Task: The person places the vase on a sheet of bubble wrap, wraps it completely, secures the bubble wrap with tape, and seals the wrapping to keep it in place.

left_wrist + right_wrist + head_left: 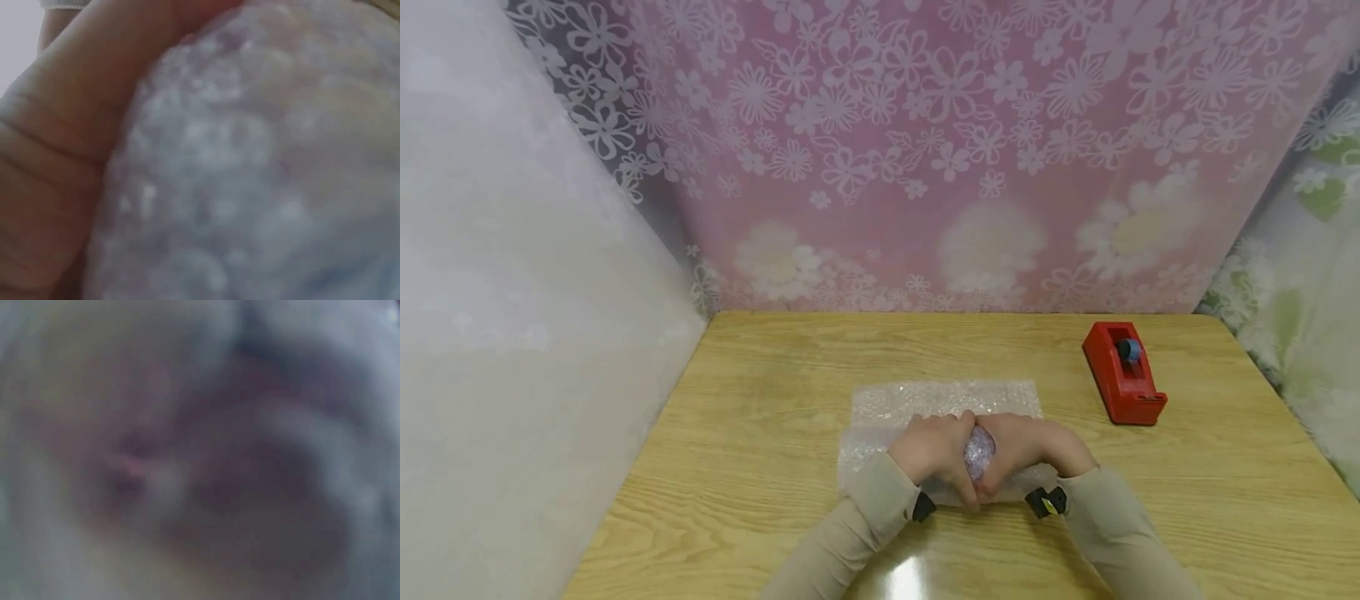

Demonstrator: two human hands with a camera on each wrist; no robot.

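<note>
In the head view, a sheet of clear bubble wrap (940, 400) lies on the wooden table under both hands. Between them shows a rounded, purplish bubble-wrapped bundle (979, 454). My left hand (932, 450) curls round its left side, and my right hand (1026, 443) holds it from the right, thumbs meeting at the near end. Close up in the left wrist view, bubble wrap (219, 162) bulges against the palm; what it encloses is hidden. The right wrist view is a blur of cloudy wrap (350, 462) very near the lens.
A red tape dispenser (1122, 375) with a small blue tape roll (1131, 351) stands at the right rear of the wooden table (760, 400). Flowered pink cloth (880, 208) hangs along the back edge, and pale cloth (535, 292) borders the left side.
</note>
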